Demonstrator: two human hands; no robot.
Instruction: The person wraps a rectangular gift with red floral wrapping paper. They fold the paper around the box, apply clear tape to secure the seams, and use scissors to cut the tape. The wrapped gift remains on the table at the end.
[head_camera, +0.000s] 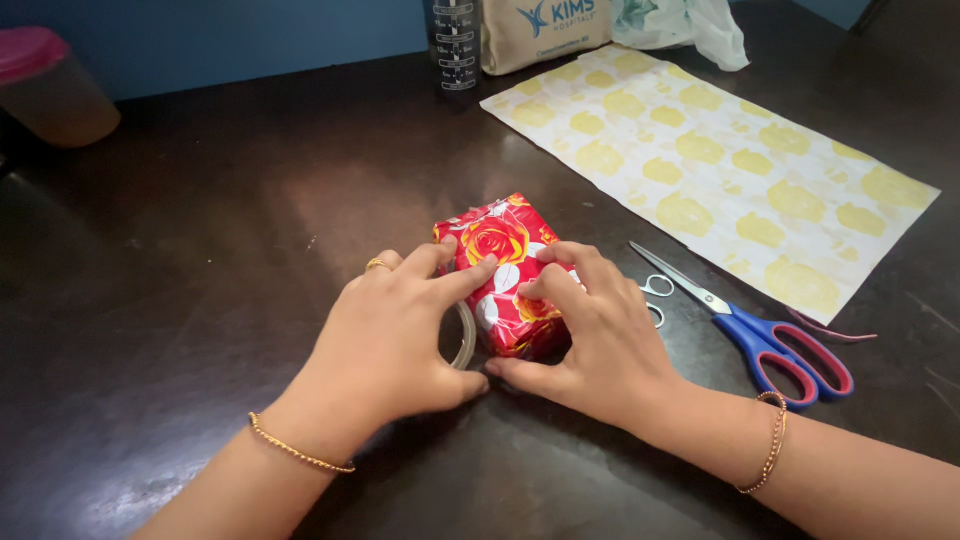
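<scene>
A small box wrapped in red paper with orange roses (500, 250) lies on the dark table (200, 260). My left hand (395, 335) rests against its left side, fingers pressing on the top, with a clear tape roll (465, 335) under the palm's edge. My right hand (590, 335) grips the box's near right side, fingers curled over the paper and thumb low at the front. Both wrists wear thin gold bracelets; the left hand has a ring.
Scissors with blue and pink handles (760, 335) lie right of the box. A sheet of white paper with yellow flowers (720, 170) spreads at the back right. A beige bag (540, 30), a dark bottle (455, 45), a plastic bag (680, 25) and a pink-lidded tub (50, 85) stand at the back.
</scene>
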